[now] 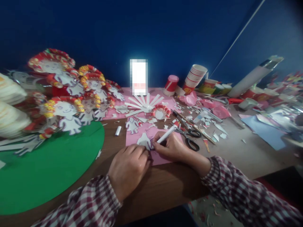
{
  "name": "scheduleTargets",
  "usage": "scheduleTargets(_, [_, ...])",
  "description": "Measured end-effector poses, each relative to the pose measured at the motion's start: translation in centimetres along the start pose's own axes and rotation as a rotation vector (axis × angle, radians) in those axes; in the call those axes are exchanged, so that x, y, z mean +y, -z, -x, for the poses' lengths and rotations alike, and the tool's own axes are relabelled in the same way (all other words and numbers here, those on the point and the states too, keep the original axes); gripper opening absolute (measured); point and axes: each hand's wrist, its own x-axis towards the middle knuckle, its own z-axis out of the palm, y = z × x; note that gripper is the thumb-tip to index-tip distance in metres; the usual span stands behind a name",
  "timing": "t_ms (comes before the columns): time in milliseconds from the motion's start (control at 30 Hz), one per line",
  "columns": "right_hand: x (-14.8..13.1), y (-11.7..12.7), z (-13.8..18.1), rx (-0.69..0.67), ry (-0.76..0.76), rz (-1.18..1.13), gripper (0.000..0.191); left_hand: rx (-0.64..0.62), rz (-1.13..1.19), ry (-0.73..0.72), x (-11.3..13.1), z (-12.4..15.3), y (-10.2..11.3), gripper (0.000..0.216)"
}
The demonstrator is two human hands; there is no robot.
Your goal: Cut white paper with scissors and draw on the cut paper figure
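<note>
My right hand (174, 146) is closed round a white marker pen (167, 134), its tip down at the edge of a white paper cut-out figure (143, 139). Purple marks run along the cut-out's right side. My left hand (131, 165) lies at the figure's lower left with curled fingers, holding it down; the fingertips are partly hidden. Under the cut-out is a pink sheet (161, 158) with stray pen marks. A second paper figure (132, 125), outlined in purple, lies just beyond on the pink sheet. The pen's cap (118, 130) lies on the wood to the left.
Black-handled scissors (193, 143) and a thin stick (204, 134) lie right of my right hand, among paper scraps. A green round board (78, 167) with finished paper dolls (65, 112) is at left. Stacked paper cups (195, 77) stand behind, near a fan of white strips (145, 107).
</note>
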Motion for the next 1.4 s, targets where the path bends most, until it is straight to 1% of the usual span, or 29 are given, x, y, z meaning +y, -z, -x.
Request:
scheduleTargets(267, [-0.1, -0.1, 0.0, -0.012, -0.005, -0.028, 0.010, 0.011, -0.005, -0.002, 0.1, 0.0, -0.1, 0.017])
scheduleTargets(400, [-0.2, 0.4, -0.1, 0.027, -0.035, -0.069, 0.010, 0.003, 0.002, 0.006, 0.1, 0.0, -0.1, 0.016])
scheduleTargets(500, [-0.3, 0.8, -0.2, 0.044, -0.051, -0.149, 0.010, -0.016, 0.014, 0.016, 0.1, 0.0, 0.0, 0.016])
scheduleTargets(667, [-0.4, 1.1, -0.5, 0.044, -0.053, -0.362, 0.010, -0.042, 0.038, 0.044, 0.2, 0.1, 0.1, 0.015])
scheduleTargets(967, [0.4, 0.8, -0.8, 0.067, -0.044, -0.560, 0.015, -0.028, 0.073, 0.060, 0.1, 0.1, 0.0, 0.016])
scheduleTargets(1200, [0.2, 0.7, -0.8, 0.109, -0.119, -0.639, 0.021, 0.012, 0.076, 0.045, -0.1, 0.1, 0.0, 0.018])
scheduleTargets(1333, [-0.1, 0.5, -0.7, 0.138, -0.169, -0.726, 0.026, 0.071, 0.064, 0.001, -0.2, 0.1, 0.0, 0.016])
scheduleTargets(1400, [-0.3, 0.5, -0.7, 0.178, -0.172, -0.732, 0.026, 0.102, 0.055, -0.029, -0.3, 0.1, 0.0, 0.015])
